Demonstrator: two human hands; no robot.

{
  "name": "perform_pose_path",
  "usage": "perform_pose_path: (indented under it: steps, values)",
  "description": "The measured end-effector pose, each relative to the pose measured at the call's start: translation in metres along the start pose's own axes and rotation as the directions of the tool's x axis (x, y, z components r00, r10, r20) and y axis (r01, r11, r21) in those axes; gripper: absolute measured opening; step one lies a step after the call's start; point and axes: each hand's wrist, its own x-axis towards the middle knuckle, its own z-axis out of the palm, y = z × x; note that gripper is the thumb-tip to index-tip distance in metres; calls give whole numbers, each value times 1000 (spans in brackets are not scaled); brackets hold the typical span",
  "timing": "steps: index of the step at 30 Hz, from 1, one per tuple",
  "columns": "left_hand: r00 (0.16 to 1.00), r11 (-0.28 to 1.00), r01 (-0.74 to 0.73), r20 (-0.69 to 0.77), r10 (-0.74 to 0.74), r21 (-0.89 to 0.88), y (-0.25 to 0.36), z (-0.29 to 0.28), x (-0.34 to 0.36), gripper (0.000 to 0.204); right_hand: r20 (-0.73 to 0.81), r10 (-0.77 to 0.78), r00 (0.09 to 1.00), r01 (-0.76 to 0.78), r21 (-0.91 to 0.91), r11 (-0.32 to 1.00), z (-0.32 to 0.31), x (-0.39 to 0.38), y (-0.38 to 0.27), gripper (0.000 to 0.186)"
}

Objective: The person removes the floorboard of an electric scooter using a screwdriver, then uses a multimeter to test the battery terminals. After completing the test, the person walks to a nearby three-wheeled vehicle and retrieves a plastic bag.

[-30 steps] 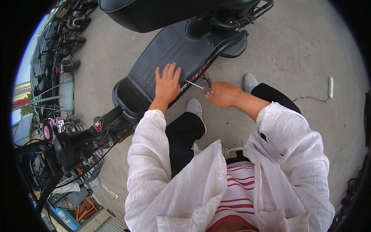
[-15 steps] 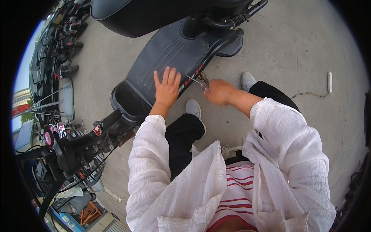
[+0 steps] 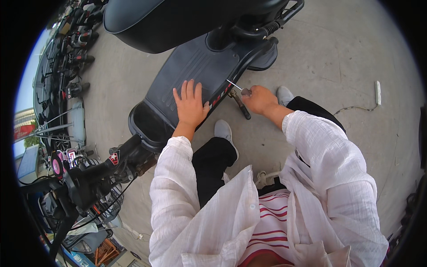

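My left hand (image 3: 190,107) lies with fingers spread on the ribbed black footboard (image 3: 204,66) of an electric scooter. In my right hand (image 3: 262,100) is a screwdriver (image 3: 245,92), gripped by its brownish handle; its thin metal tip rests at the footboard's right-hand edge, beside red-and-white lettering on the side trim. A metal foot peg or stand (image 3: 240,104) sticks out below that edge. The black seat (image 3: 155,22) overhangs the footboard at the top of the view, and the handlebar assembly (image 3: 82,182) reaches across the lower left.
Parked scooters and bikes (image 3: 78,66) line the left side. My shoes (image 3: 223,131) stand on concrete (image 3: 333,58) beside the scooter. A white power strip (image 3: 378,92) with a cord lies to the right. An orange wooden crate (image 3: 104,253) sits at the lower left.
My right hand and the screwdriver's tip have moved along the footboard's edge, away from my left hand toward the seat end. The peg below now shows more fully. My left hand remains on the footboard.
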Motion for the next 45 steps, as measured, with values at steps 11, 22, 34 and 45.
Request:
perform_pose_path:
  steps: [11, 22, 34, 45]
  values:
    - [985, 988, -155, 78, 155, -14, 12, 14, 43, 71, 50, 17, 999, -15, -55, 998, -16, -5, 4, 39]
    - [983, 984, -177, 46, 177, 11, 13, 24, 38, 71, 143, 2, 990, -97, 666, 740, -44, 41, 13, 33]
    - [999, 993, -43, -25, 40, -106, 25, -8, 35, 66, -93, -87, 992, 113, 957, 267, 1, 108, -30, 28]
    - [944, 824, 194, -127, -304, -533, 24, -29, 3, 56, -108, -122, 987, 139, 952, 273, -25, 73, -56, 30]
